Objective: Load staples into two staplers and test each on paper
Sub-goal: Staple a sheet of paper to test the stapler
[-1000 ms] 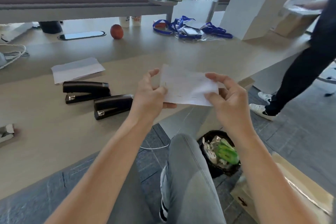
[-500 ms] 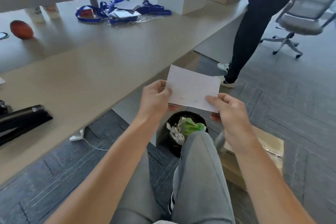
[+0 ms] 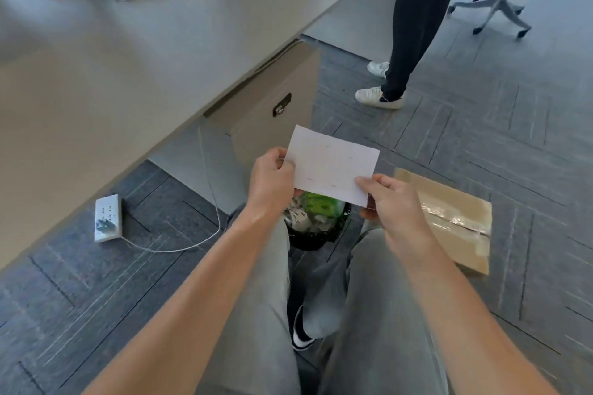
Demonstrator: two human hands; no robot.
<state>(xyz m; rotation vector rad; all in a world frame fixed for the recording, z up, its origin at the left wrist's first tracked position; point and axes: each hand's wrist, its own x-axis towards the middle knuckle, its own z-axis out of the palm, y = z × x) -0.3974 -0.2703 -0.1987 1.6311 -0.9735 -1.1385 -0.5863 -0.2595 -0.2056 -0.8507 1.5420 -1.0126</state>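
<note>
I take the bin [image 3: 316, 234] as my mark. Far left of it a white power strip [image 3: 108, 218] lies on the floor, its cord running toward the bin. Up and left of the bin is the desk [image 3: 128, 51], cut off by the frame; no stapler shows on the part I can see. My left hand [image 3: 272, 179] pinches the left edge of the paper [image 3: 332, 165] between thumb and fingers. The paper hangs directly above the bin, covering its far rim; a few short marks on it look like staples, too faint for me to be sure. My right hand [image 3: 393, 202] pinches the paper's lower right corner. My knees hide the bin's near side. Right of the bin lies a taped box [image 3: 455, 218], partly behind my right hand.
</note>
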